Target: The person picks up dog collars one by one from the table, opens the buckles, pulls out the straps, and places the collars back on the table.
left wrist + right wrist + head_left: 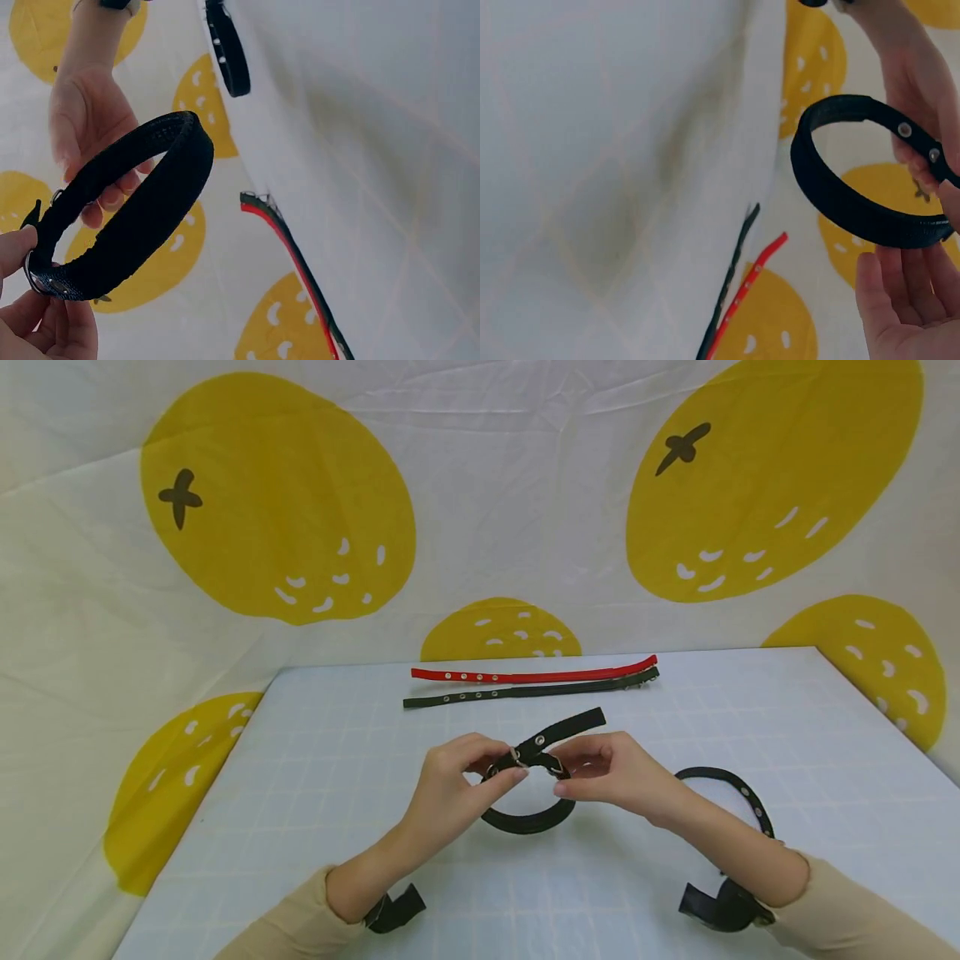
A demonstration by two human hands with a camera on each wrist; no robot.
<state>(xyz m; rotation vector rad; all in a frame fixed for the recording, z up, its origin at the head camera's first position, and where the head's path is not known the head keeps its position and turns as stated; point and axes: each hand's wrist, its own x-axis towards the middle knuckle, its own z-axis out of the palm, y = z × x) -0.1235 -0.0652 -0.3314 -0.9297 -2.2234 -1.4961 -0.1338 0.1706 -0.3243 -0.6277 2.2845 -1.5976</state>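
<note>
A black collar (pixel 528 822) with metal eyelets is bent into a loop and held above the table between both hands. My left hand (pixel 461 777) pinches the left part of the loop, where the strap passes a metal ring. On the other side, my right hand (pixel 611 777) pinches the collar beside its buckle (pixel 557 768) between thumb and fingers. The strap's free end (pixel 581 723) sticks out up and to the right. In the left wrist view, the collar's wide band (pixel 161 217) faces the camera. Eyelets (pixel 904 130) show inside the loop in the right wrist view.
A red collar (pixel 525 677) and a dark green collar (pixel 517 692) lie straight near the table's back edge. Another black collar (pixel 708 772) lies curved at the right, partly hidden by the right forearm. A white cloth with yellow fruit shapes (pixel 277 502) hangs behind the table (pixel 300 777).
</note>
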